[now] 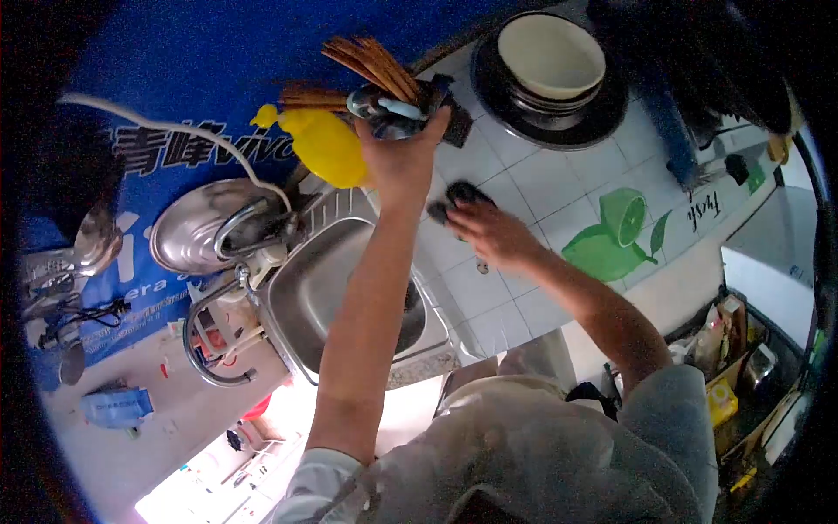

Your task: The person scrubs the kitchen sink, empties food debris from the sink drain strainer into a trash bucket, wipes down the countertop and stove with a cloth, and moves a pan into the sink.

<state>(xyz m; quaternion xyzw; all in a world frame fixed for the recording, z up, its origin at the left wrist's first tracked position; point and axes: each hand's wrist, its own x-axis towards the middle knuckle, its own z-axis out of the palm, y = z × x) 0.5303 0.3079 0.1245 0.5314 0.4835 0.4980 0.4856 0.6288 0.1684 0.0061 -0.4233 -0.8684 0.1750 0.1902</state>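
At the back of the counter, my left hand (397,157) is closed around a dark chopstick holder (436,98). Brown chopsticks (374,68) and shiny utensils stick out of it, and the fingers partly hide it. A yellow bottle (325,144) leans close beside that hand on the left. My right hand (493,231) presses a dark cloth or scouring pad (467,194) onto the white tiled counter (489,301); which of the two it is, I cannot tell. Its fingers bend over the pad.
Left of the counter lies a steel sink (307,288) with a curved tap (196,336). A metal lid (196,229) leans behind it. Stacked bowls (552,57) sit on a dark plate (602,122) at the back right. A dark wok-like shape is at far right.
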